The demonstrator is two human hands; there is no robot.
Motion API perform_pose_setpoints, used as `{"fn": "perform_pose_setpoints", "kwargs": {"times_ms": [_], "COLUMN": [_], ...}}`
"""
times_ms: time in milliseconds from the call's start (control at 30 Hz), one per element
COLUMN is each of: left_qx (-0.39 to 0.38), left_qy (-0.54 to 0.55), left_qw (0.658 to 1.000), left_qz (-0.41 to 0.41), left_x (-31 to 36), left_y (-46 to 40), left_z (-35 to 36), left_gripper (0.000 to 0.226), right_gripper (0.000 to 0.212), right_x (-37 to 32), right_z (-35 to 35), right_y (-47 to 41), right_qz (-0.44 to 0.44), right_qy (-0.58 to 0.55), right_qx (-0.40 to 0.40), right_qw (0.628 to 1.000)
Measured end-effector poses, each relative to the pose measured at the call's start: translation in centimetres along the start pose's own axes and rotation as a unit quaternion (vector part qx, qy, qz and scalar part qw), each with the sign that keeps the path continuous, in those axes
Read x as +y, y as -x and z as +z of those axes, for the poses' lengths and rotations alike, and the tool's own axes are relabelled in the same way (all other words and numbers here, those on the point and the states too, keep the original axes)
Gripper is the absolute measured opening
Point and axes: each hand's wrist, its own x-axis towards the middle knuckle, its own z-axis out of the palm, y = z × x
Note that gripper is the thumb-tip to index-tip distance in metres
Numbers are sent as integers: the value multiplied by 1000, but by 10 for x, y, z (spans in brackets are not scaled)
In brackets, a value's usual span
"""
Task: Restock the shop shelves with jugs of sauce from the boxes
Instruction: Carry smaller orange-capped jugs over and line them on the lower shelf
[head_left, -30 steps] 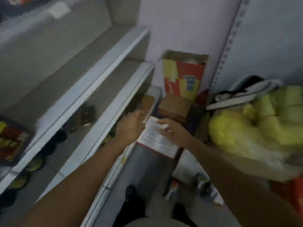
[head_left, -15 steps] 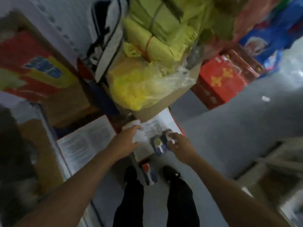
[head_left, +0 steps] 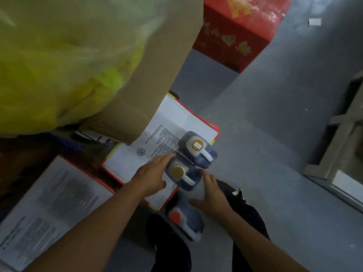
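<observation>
Two dark jugs of sauce with yellow caps stand on a red box whose white top is printed with text [head_left: 167,122]: a far jug [head_left: 198,150] and a near jug [head_left: 181,174]. My left hand [head_left: 151,173] lies with straight fingers against the near jug's left side. My right hand [head_left: 211,195] reaches to its right side, fingers spread and touching it. A third jug with a red cap [head_left: 183,220] stands on the floor between my feet.
A second printed box [head_left: 49,209] lies at the lower left. A brown carton holding a yellow plastic bag [head_left: 59,55] overhangs the box from the left. A red carton [head_left: 235,32] stands behind. Grey floor [head_left: 275,124] spreads to the right, with a wooden frame [head_left: 341,124] at the edge.
My view swung from the shelves down to the boxes on the floor. Both hands moved from the box top to either side of the near jug.
</observation>
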Motion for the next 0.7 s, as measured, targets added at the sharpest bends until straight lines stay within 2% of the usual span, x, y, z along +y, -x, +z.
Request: {"fn": "perform_pose_setpoints", "kwargs": {"times_ms": [100, 167, 267, 333, 467, 567, 633, 700], "left_qx": [-1, 2, 3, 7, 52, 116, 178, 269], "left_qy": [12, 27, 56, 69, 98, 168, 214, 234], "left_qw": [998, 997, 995, 994, 993, 979, 960, 934], "left_qz": [55, 74, 84, 79, 45, 19, -5, -29], "left_x": [-14, -23, -33, -34, -26, -12, 6, 31], "left_y": [-36, -48, -51, -46, 2, 80, 147, 225], "left_z": [15, 20, 21, 18, -4, -40, -74, -115], "left_gripper": [94, 95, 89, 87, 100, 108, 107, 101], "right_gripper": [99, 98, 92, 86, 77, 82, 88, 91], "right_x": [15, 17, 13, 8, -22, -80, -136, -201], "right_z": [29, 47, 63, 62, 31, -7, -40, -73], "right_y": [-20, -27, -32, -30, -4, 29, 57, 89], "right_qz": [-9, -21, -25, -30, -94, -163, -214, -294], "right_qy": [-37, -78, -97, -91, -59, -31, -14, -2], "right_qx": [34, 85, 153, 158, 131, 60, -2, -58], "right_qw": [999, 993, 983, 983, 985, 984, 977, 954]}}
